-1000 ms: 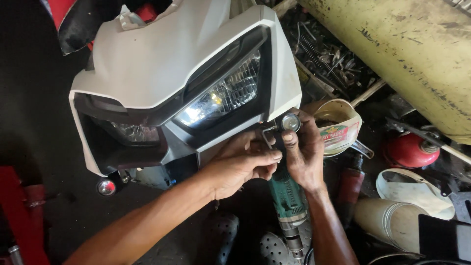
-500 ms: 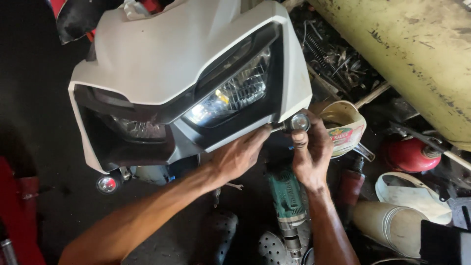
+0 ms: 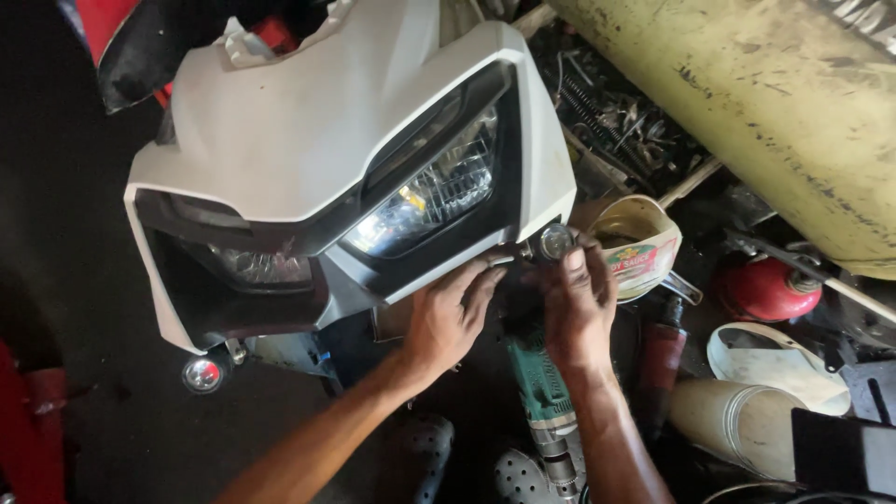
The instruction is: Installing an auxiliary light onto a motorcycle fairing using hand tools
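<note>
Both hands, left point(image 3: 446, 317) and right point(image 3: 577, 303), grip the small round lamp point(image 3: 556, 241) under the white headlight fairing point(image 3: 308, 140)

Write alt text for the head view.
Two bare hands, left hand and right hand, work at a small round lamp under the corner of a white motorcycle headlight fairing. A green power tool and cluttered parts lie below.
</note>
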